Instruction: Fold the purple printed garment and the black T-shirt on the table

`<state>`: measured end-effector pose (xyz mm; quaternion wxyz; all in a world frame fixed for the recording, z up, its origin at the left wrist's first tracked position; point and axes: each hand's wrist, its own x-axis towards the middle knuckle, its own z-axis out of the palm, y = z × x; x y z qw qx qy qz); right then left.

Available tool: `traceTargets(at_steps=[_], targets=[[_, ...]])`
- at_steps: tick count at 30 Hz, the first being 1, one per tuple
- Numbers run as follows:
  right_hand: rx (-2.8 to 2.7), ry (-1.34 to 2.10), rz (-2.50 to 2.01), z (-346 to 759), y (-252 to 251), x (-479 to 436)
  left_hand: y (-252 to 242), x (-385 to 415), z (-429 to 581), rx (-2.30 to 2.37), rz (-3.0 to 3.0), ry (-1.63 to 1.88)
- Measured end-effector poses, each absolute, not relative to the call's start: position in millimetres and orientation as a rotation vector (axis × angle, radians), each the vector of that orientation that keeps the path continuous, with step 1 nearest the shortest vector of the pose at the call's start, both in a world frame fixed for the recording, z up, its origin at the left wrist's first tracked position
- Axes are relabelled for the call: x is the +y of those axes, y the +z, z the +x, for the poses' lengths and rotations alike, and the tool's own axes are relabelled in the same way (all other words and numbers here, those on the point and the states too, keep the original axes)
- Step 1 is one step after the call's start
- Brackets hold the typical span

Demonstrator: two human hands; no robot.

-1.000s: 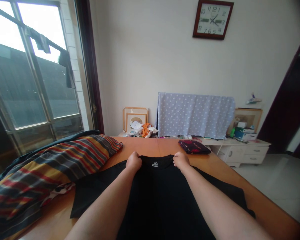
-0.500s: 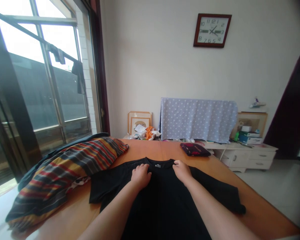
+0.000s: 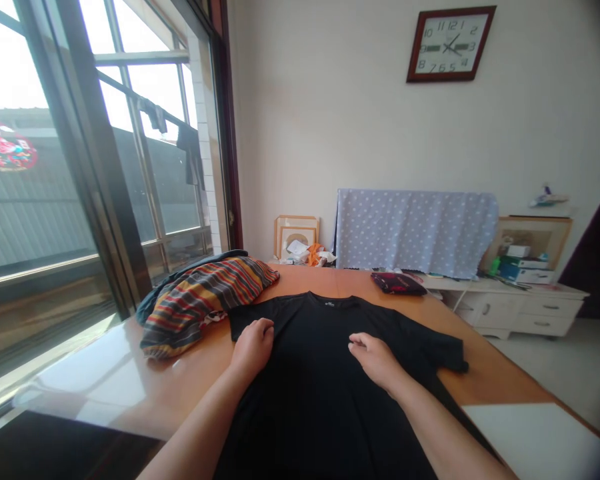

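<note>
A black short-sleeved T-shirt point(image 3: 310, 373) lies spread out, collar at the far end, with a small pale print inside the neck. My left hand point(image 3: 254, 343) is over the shirt's left side below the sleeve, fingers loosely bent and thumb apart, gripping no visible fold. Over the right part of the chest is my right hand point(image 3: 375, 357), its fingers half curled with a small gap at the thumb and no cloth seen between them. Whether the fingertips touch the fabric is unclear. Both forearms cover part of the shirt's lower body.
The shirt lies on an orange-brown table point(image 3: 310, 277). A striped cloth bundle point(image 3: 205, 300) sits at its left, a folded dark red cloth point(image 3: 397, 283) near the far right. Behind stand a white cabinet point(image 3: 520, 313) and a dotted cloth cover point(image 3: 415, 230). Windows line the left.
Both hands have left the collar area and come nearer and farther apart, the left toward the sleeve, the right onto the chest. The right hand no longer pinches the collar. My view has shifted left.
</note>
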<state>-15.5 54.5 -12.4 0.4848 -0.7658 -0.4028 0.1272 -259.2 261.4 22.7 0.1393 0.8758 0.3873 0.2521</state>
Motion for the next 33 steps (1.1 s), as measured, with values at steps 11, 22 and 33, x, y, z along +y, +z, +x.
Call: traceTargets(at_steps=[11,22,33], targets=[[-1.152,0.097,-2.012,-86,-40,-19,7,170,-326,0.978,2.747,0.301],[-1.19,0.055,-2.05,-94,-35,-50,-6,169,-333,0.974,2.793,0.379],[-1.096,-0.016,-1.916,-84,-25,-54,18,237,-352,1.509,2.431,0.532]])
